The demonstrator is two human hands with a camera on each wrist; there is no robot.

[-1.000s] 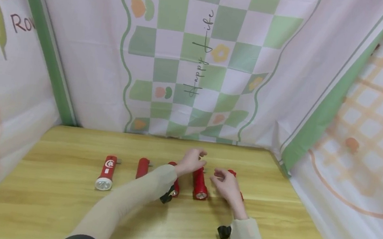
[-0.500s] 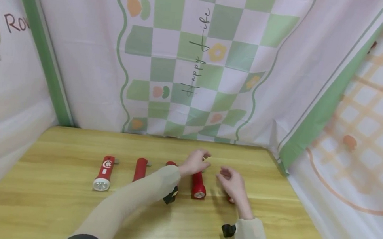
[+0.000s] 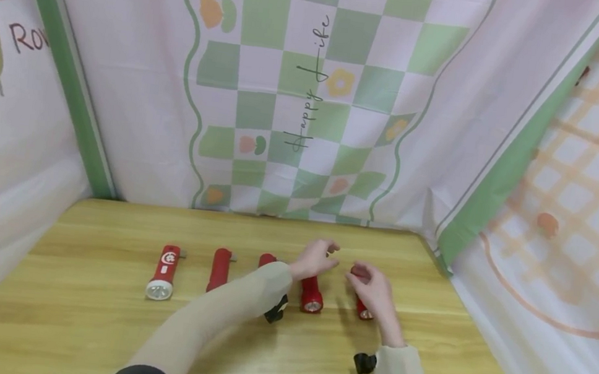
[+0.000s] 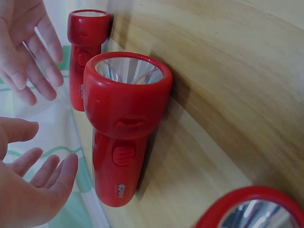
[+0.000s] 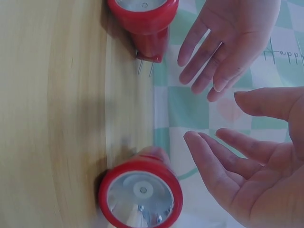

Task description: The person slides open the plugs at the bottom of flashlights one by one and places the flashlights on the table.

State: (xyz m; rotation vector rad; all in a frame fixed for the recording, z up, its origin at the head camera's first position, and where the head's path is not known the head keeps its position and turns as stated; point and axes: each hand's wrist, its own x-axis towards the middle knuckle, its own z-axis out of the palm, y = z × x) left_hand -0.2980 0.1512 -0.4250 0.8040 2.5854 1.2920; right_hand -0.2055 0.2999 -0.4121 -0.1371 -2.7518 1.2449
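Several red flashlights lie in a row on the wooden table, lenses facing the near side. My left hand hovers above the back end of the fourth flashlight, fingers loosely bent and holding nothing. Just to its right, my right hand hangs over the rightmost flashlight and partly covers it. In the left wrist view, a gap separates the left hand from the nearest flashlight. The right wrist view shows the right fingers spread beside a flashlight, apart from it.
Leftmost is a flashlight with a white head and white print. Beside it lies an all-red flashlight; another flashlight is mostly behind my left sleeve. Metal prongs stick out of one. A patterned curtain hangs behind the table.
Both hands have drifted to the right above the row, the left over the fourth flashlight and the right over the last one. The flashlights stay in their places on the table.
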